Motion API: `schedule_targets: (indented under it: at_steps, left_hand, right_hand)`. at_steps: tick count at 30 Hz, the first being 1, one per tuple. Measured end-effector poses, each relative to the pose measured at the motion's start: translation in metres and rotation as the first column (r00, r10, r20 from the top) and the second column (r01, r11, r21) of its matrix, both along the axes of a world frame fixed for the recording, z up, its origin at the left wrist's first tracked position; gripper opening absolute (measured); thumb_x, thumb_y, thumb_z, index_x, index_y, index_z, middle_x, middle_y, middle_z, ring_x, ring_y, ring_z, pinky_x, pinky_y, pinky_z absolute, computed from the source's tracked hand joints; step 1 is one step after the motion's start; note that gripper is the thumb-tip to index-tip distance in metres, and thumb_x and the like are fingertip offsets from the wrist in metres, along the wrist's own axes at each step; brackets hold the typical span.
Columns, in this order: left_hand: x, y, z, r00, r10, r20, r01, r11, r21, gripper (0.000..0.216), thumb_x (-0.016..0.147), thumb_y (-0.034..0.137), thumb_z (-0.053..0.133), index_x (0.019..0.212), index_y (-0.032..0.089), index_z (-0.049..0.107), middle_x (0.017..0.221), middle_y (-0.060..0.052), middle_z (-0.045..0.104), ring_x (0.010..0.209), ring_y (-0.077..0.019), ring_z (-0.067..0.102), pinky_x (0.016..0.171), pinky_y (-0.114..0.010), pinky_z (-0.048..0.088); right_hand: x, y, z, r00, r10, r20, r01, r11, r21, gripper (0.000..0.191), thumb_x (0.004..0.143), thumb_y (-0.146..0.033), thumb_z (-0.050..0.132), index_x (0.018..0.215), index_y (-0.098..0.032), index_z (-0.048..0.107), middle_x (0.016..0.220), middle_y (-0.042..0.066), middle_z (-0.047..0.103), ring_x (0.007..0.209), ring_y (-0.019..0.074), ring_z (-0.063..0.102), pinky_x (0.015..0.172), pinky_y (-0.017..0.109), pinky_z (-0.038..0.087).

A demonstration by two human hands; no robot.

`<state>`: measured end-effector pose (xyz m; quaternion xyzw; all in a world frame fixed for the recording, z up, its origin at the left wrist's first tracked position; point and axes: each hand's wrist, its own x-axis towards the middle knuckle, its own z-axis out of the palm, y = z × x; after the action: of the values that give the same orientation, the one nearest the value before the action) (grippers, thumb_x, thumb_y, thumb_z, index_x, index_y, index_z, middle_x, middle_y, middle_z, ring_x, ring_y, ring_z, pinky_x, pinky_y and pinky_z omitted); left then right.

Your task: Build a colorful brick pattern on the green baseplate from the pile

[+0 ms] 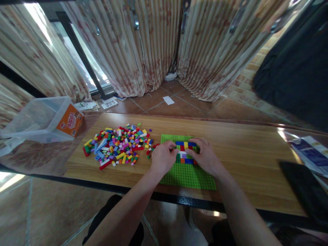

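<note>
A green studded baseplate [188, 177] lies on the wooden table, with rows of blue, red, yellow, white, purple and orange building bricks [182, 161] toward its far half. My left hand [165, 155] rests over the plate's left side, thumb and fingers drawn together at the left edge of the rows. What it pinches, if anything, is hidden. From the right, my right hand [203, 155] reaches over the same bricks. Its thumb touches the middle of the rows and its forefinger lies apart at their far edge. Both hands cover part of the bricks.
A wide heap of loose colourful bricks [123, 143] spreads over the table's left part. Beyond the left end stands a clear plastic bin [48, 119] with an orange label. At the right end are a dark flat object [303, 186] and printed papers [311, 153]. Curtains [159, 51] hang behind.
</note>
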<state>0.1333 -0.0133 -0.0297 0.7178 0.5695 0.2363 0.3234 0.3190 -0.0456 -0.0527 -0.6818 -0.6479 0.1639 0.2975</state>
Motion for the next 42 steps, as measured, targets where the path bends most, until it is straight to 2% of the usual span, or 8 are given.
schedule_targets:
  at_steps: [6,11,15,20,24,31,37,42]
  left_hand:
    - [-0.004,0.003,-0.001,0.999,-0.043,-0.006,0.043,0.999,-0.026,0.016,0.085,0.028,0.066,0.097,0.02,0.073,0.091,-0.005,0.077,0.082,-0.0205,0.071,0.075,-0.032,0.054]
    - [-0.01,0.005,-0.005,0.995,-0.085,0.058,0.084,0.996,0.031,0.017,0.09,0.025,0.058,0.096,0.019,0.072,0.09,-0.005,0.076,0.083,-0.019,0.07,0.077,-0.03,0.054]
    - [-0.01,-0.003,-0.006,0.985,-0.112,0.129,0.086,0.978,0.189,0.019,0.092,0.023,0.053,0.101,0.019,0.07,0.095,-0.005,0.075,0.087,-0.0187,0.069,0.082,-0.031,0.054]
    - [-0.005,-0.022,-0.009,0.955,-0.298,-0.017,0.274,0.854,0.443,0.03,0.094,0.033,0.054,0.118,0.017,0.065,0.126,-0.01,0.066,0.117,-0.0242,0.06,0.102,-0.041,0.047]
    - [0.001,-0.034,-0.017,0.906,-0.369,-0.206,0.422,0.816,0.395,0.048,0.095,0.041,0.052,0.135,0.015,0.055,0.143,-0.013,0.055,0.134,-0.0295,0.047,0.109,-0.05,0.04]
    - [0.008,-0.046,-0.021,0.853,-0.347,-0.39,0.478,0.819,0.317,0.061,0.099,0.048,0.039,0.148,0.012,0.039,0.156,-0.015,0.038,0.146,-0.0306,0.03,0.116,-0.059,0.028]
    - [0.008,-0.051,-0.024,0.867,-0.357,-0.347,0.467,0.824,0.321,0.067,0.097,0.05,0.041,0.15,0.009,0.033,0.159,-0.015,0.032,0.149,-0.0301,0.024,0.116,-0.058,0.029]
    - [0.002,-0.048,-0.017,0.909,-0.359,-0.212,0.414,0.834,0.364,0.053,0.096,0.043,0.047,0.141,0.015,0.046,0.152,-0.011,0.046,0.141,-0.0278,0.038,0.114,-0.056,0.032]
  right_hand:
    - [0.0,-0.001,0.001,0.999,0.005,-0.032,-0.005,1.0,-0.001,0.04,0.082,-0.047,0.063,0.113,-0.022,0.067,0.122,0.012,0.064,0.119,0.0299,0.054,0.104,0.051,0.041]
    - [0.008,0.002,0.001,0.971,-0.071,-0.23,0.074,0.997,0.008,0.045,0.086,-0.051,0.052,0.11,-0.017,0.07,0.115,0.013,0.07,0.11,0.0276,0.062,0.101,0.047,0.044]
    - [0.014,0.006,0.001,0.916,-0.171,-0.364,0.176,0.984,-0.021,0.044,0.087,-0.051,0.049,0.104,-0.018,0.072,0.107,0.011,0.074,0.102,0.0275,0.067,0.094,0.044,0.049]
    - [0.016,0.008,0.0,0.899,-0.193,-0.393,0.205,0.979,-0.012,0.047,0.088,-0.055,0.049,0.102,-0.017,0.073,0.104,0.01,0.075,0.098,0.0269,0.068,0.092,0.042,0.051]
    - [0.016,0.007,-0.001,0.904,-0.19,-0.384,0.208,0.978,0.007,0.043,0.087,-0.052,0.051,0.101,-0.018,0.073,0.103,0.01,0.076,0.098,0.0263,0.069,0.091,0.041,0.051]
    - [0.013,0.006,0.003,0.938,-0.17,-0.303,0.181,0.983,0.009,0.039,0.086,-0.048,0.052,0.096,-0.019,0.075,0.097,0.009,0.077,0.094,0.0261,0.07,0.087,0.04,0.053]
    - [0.008,0.004,0.004,0.964,-0.198,-0.18,0.205,0.979,0.023,0.037,0.086,-0.047,0.051,0.097,-0.021,0.074,0.1,0.009,0.077,0.093,0.0261,0.07,0.087,0.041,0.053]
    - [0.0,0.004,0.01,0.95,-0.281,-0.134,0.294,0.951,0.097,0.038,0.084,-0.047,0.051,0.096,-0.019,0.074,0.095,0.01,0.076,0.084,0.0256,0.07,0.081,0.041,0.054]
